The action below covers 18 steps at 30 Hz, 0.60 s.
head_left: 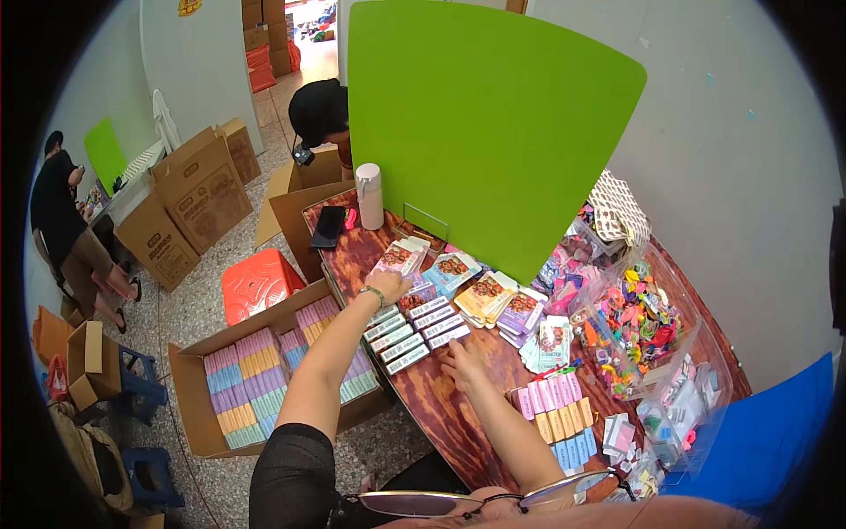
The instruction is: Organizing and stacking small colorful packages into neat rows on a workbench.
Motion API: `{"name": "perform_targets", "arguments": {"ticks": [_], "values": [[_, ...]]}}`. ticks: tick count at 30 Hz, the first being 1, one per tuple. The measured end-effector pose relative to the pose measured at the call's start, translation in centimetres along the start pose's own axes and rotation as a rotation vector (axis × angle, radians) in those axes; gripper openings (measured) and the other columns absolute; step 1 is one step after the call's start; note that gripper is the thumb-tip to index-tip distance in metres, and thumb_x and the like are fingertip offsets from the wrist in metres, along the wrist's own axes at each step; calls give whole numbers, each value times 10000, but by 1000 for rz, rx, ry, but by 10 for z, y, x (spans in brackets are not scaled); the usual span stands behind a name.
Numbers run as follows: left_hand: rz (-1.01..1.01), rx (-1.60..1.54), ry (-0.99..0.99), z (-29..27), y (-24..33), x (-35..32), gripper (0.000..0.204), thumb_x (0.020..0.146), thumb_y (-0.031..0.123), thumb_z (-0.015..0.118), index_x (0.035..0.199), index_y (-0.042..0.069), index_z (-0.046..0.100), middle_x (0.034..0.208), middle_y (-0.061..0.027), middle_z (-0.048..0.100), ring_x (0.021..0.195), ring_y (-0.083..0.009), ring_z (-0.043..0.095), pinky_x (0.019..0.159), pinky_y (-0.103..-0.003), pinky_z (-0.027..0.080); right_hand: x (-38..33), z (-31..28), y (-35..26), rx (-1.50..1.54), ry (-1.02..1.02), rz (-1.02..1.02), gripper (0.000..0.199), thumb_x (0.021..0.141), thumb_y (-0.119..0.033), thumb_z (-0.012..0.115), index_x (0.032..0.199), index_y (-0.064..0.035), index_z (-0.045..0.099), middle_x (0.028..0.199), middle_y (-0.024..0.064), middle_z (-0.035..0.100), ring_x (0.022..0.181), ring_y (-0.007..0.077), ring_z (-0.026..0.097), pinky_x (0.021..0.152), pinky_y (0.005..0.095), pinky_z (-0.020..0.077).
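Observation:
My left hand, with a green bracelet at its wrist, is at the near end of a pile of flat pink cartons. Its fingers curl downward, and what is in them is hidden. Closer to me stand two rows of filled small boxes, pale green ones on the left and purple ones on the right. Beside the nearest purple box my right hand hovers or rests low over the wooden table, fingers apart and holding nothing. Flat blue cartons, yellow cartons and purple cartons fan out beyond.
A large cardboard box filled with coloured small boxes stands at the table's left. A green board rises behind. Clear bins of colourful trinkets line the right. A bottle, phone and red stool are left; a co-worker bends behind the board.

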State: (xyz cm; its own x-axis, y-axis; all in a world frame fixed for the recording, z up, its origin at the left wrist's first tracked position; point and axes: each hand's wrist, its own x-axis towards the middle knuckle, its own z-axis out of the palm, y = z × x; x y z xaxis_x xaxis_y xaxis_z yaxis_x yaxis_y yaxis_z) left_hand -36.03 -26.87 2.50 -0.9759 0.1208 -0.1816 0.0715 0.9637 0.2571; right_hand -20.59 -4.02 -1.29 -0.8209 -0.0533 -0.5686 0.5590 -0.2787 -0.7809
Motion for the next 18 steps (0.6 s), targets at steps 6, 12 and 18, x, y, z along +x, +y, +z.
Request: {"name": "perform_targets", "arguments": {"ticks": [6, 12, 18], "values": [[192, -54, 115, 3, 5, -3, 638, 942, 602, 455, 1044, 35, 727, 1112, -260, 671, 1050, -432, 624, 909, -504, 493, 14, 13, -4, 57, 29, -18, 513, 956, -362, 618, 1376, -153, 409, 1272, 113, 543, 1072, 304, 561, 975, 496, 447], [283, -311, 13, -14, 39, -34, 565, 946, 551, 483, 1013, 48, 732, 998, -202, 714, 975, -368, 676, 877, -427, 519, -1, 10, -2, 153, 122, -64, 466, 983, -331, 595, 1369, -133, 424, 1210, 96, 568, 1040, 257, 558, 890, 432, 473], [495, -740, 94, -48, 78, -162, 382, 962, 283, 603, 1254, 38, 599, 1087, -133, 675, 919, -228, 686, 829, -328, 535, -92, -42, 15, -267, 234, -625, 505, 1007, -217, 527, 1426, 19, 373, 1370, 197, 502, 1217, 299, 515, 1048, 387, 388]]}}
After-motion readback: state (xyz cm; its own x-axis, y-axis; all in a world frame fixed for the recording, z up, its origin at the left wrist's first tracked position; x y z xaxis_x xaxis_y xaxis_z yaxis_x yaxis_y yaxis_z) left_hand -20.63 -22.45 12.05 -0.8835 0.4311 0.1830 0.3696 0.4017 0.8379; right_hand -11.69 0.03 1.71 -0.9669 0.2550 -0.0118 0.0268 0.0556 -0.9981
